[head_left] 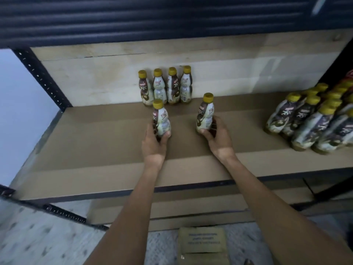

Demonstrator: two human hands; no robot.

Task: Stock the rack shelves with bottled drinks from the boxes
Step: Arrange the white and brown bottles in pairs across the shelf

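My left hand (155, 142) grips a yellow-capped drink bottle (161, 118) upright over the cardboard-lined shelf (99, 142). My right hand (217, 135) grips a second bottle of the same kind (205, 113), tilted slightly right. Both are held in front of a row of several upright bottles (166, 86) standing against the shelf's back panel. A larger group of the same bottles (313, 119) fills the shelf's right end.
A black perforated rack post (42, 77) rises at the left, with a white wall beyond it. A dark slatted shutter (152, 18) runs behind the rack. Below the shelf's front edge lies a lower shelf (172, 209). A cardboard box flap (202, 243) shows at the bottom.
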